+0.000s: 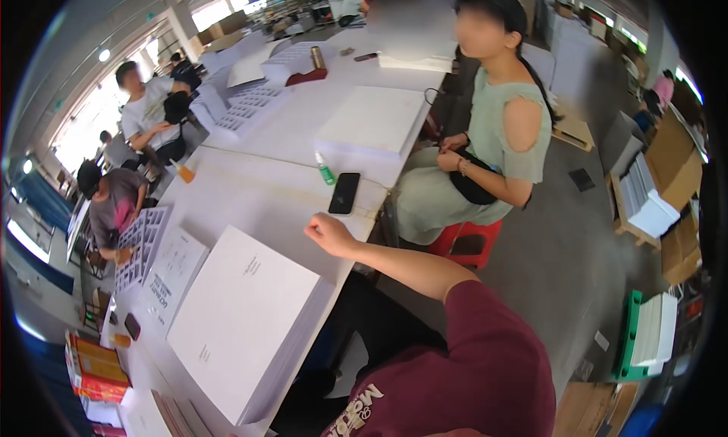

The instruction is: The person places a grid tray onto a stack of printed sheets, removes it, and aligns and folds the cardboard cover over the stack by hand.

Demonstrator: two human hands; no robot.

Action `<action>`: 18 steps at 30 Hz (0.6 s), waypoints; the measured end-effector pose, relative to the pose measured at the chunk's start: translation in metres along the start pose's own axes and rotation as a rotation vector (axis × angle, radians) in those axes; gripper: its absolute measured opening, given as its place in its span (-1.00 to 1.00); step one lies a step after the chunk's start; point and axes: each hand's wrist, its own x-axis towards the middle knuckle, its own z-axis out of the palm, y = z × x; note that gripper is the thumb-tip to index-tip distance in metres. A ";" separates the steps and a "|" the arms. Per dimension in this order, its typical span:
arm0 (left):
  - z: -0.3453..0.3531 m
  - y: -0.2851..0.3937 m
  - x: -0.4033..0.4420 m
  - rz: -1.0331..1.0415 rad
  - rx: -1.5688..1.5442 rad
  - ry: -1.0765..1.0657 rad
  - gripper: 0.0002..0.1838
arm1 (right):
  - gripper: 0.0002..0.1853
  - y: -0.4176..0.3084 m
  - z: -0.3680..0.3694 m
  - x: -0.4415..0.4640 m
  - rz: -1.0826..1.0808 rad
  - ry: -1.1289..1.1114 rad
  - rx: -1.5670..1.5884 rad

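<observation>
My right hand [331, 235] is held over the edge of the white table, with its fingers curled into a loose fist. I see nothing sticking out of it. Just beyond it lies a black phone [344, 193], and past that a small green-and-white bottle [324, 169]. In front of me, a thick stack of white printed sheets [243, 323] sits near the table edge, with small text on the top sheet. Beside the stack lies a printed white sheet or box [173, 278] with larger lettering. My left hand is out of view.
A seated person [500, 134] in pale green is on a red stool [462, 244] nearby. Across the table [250, 175], another person handles a compartmented white tray [142, 244]. A second white stack [371, 119] and more trays [250, 107] stand farther along. Cartons [671, 164] line the floor at right.
</observation>
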 end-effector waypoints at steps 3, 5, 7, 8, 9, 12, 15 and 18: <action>0.028 -0.055 0.039 0.022 -0.192 -0.023 -0.56 | -0.69 0.023 0.027 0.027 0.031 0.064 -0.115; 0.030 -0.054 0.053 0.009 -0.338 -0.153 -0.50 | -0.64 0.041 0.045 0.032 -0.023 0.117 -0.222; 0.032 -0.036 0.047 -0.139 -0.538 -0.186 -0.49 | -0.59 0.064 0.062 0.026 0.125 0.048 -0.024; 0.036 -0.022 0.045 -0.114 -0.537 -0.100 -0.52 | -0.59 0.097 0.077 0.021 0.036 0.111 -0.068; 0.047 -0.040 0.061 -0.096 -0.529 -0.091 -0.55 | -0.60 0.103 0.076 0.016 0.176 0.034 -0.059; 0.055 -0.031 0.075 -0.116 -0.290 -0.009 -0.78 | -0.73 0.114 0.073 0.006 -0.041 0.125 -0.338; 0.076 -0.047 0.088 0.164 0.039 0.154 -0.81 | -0.70 0.102 0.065 0.005 -0.041 0.105 -0.227; 0.082 -0.011 0.069 0.285 0.512 0.119 -0.69 | -0.66 0.107 0.067 0.005 0.029 0.032 -0.218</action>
